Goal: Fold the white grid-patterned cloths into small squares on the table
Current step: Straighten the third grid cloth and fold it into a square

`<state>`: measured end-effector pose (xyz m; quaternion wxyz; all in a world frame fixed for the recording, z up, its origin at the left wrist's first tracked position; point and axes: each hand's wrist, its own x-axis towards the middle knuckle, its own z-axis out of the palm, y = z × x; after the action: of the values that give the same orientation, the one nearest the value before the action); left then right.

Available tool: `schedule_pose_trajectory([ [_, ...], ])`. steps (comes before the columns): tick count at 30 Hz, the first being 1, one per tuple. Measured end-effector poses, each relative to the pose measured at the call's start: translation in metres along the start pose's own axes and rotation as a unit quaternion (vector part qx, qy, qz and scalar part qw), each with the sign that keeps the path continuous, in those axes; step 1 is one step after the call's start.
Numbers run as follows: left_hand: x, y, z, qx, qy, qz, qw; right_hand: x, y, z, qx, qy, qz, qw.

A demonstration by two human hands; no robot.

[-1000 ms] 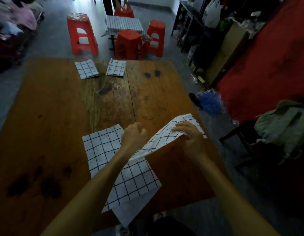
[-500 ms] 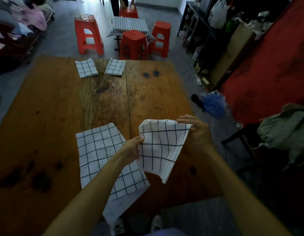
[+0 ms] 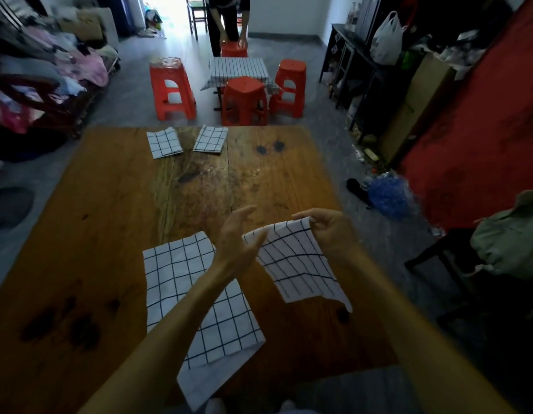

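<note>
Slippage is the main risk, seen from the head camera: the held cloth (image 3: pixel 298 261) hangs above the table (image 3: pixel 116 222) from one corner only, pinched by the right hand (image 3: pixel 325 231), while its lower edge droops toward the near right side of the table. If that pinch loosens, or the free corners swing, the half-made fold could fall open and have to be squared again. A second risk is a crooked fold, since the cloth sags unevenly and its grid lines run slanted.

The left hand (image 3: pixel 240 237) is open, fingers straight and together, palm facing right, its edge against or just in front of the cloth's left edge; I cannot tell whether it truly touches. It holds nothing. The right hand is raised at about the same height, thumb and fingers closed on the cloth's top right corner.

Left of the held cloth, a flat cloth (image 3: pixel 196 294) lies spread on the table and overhangs its near edge, partly under the left forearm. Far beyond it, near the table's far edge, lie two folded squares (image 3: pixel 164 142), side by side and apart.
</note>
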<state>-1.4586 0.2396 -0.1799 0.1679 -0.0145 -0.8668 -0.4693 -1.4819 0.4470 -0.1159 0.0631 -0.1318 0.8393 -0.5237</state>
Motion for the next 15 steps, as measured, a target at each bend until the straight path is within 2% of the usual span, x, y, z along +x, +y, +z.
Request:
schedule_pose_trajectory([
  [3,0.005,0.024,0.006,0.023,-0.037,0.11,0.993,0.004,-0.012,0.006,-0.049,-0.021,-0.036,0.998],
  [6,0.003,0.032,0.008,-0.003,-0.028,0.163,0.986,0.007,-0.017,0.004,-0.034,-0.018,-0.05,0.998],
  [10,0.002,0.031,0.008,-0.014,-0.008,0.159,0.987,0.004,-0.018,-0.008,-0.041,-0.031,-0.033,0.998],
  [14,0.006,0.032,0.007,-0.008,-0.019,0.143,0.989,-0.001,-0.019,-0.013,0.008,-0.033,-0.012,0.999],
  [15,0.008,0.033,0.006,-0.01,-0.023,0.142,0.99,-0.001,-0.019,-0.011,-0.009,-0.035,-0.012,0.999],
])
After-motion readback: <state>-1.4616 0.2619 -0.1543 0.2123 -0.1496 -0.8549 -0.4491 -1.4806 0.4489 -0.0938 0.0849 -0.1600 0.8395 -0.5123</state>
